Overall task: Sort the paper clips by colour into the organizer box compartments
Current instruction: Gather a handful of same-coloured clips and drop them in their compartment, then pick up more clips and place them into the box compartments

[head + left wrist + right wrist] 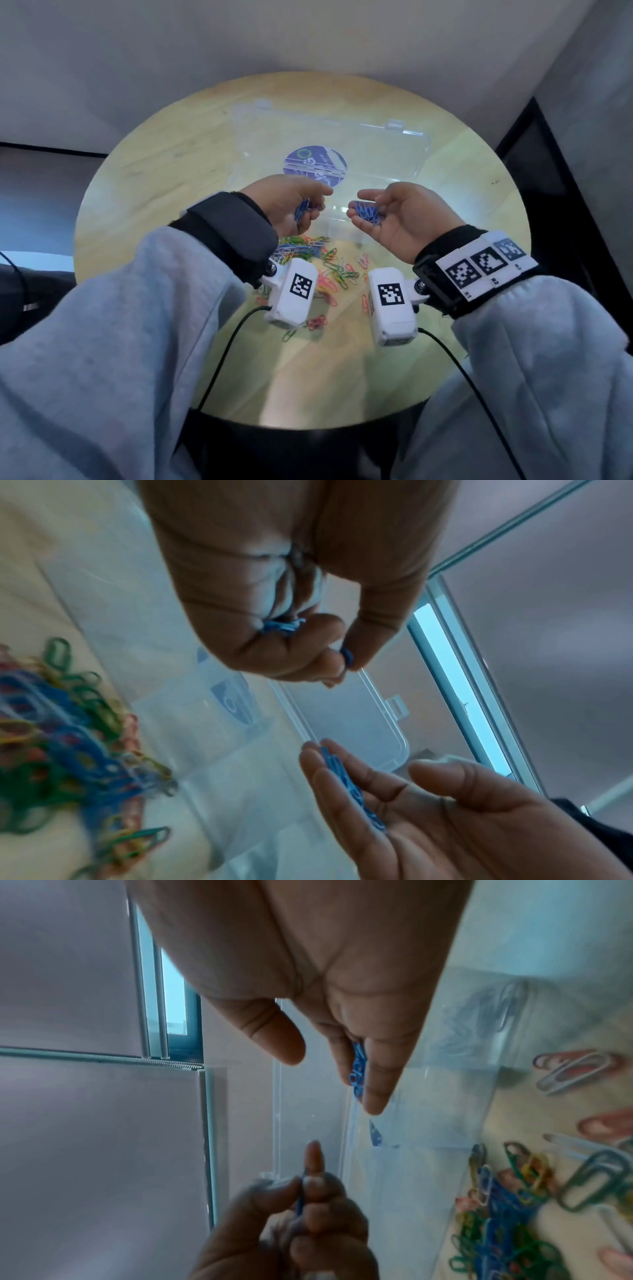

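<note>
My left hand (310,205) is raised above the clear organizer box (346,236), its curled fingers gripping a small bunch of blue paper clips (302,209). In the left wrist view the thumb and a finger pinch one blue clip (347,656). Opposite it my right hand (363,210) lies palm up with relaxed fingers, and a heap of blue clips (367,214) rests on them. The mixed pile of coloured clips (305,251) lies on the table in front of the box, below both hands.
The box's clear lid (376,147) lies open at the back of the round wooden table (154,164), over a purple round sticker (315,161). Loose clips (342,274) are scattered toward me. One compartment shows blurred dark clips (479,1020) through its wall.
</note>
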